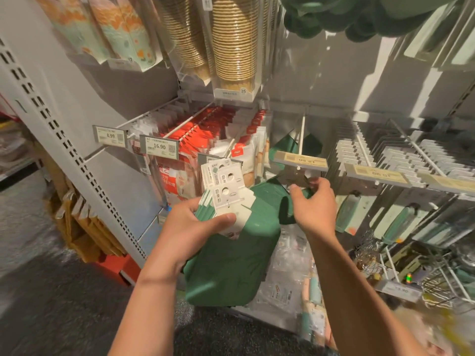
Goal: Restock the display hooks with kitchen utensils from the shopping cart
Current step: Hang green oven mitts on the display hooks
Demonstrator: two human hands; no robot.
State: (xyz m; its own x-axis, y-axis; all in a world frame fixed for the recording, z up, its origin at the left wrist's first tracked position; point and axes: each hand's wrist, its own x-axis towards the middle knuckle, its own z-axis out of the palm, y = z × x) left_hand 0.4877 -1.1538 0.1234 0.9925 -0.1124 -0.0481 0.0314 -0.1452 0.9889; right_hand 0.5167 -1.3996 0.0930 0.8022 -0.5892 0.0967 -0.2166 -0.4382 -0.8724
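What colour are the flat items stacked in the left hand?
Dark green items with white header cards, seen in the head view.

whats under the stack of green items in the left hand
Below the stack of green items, gripped by the left hand, clear plastic packets lie on the bottom shelf. What sits directly beneath the stack is covered.

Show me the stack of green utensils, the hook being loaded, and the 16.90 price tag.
green utensil stack (231, 255), head view, on the broad green body.
display hook (301, 140), head view, on the white rod.
16.90 price tag (159, 147), head view, on its printed face.
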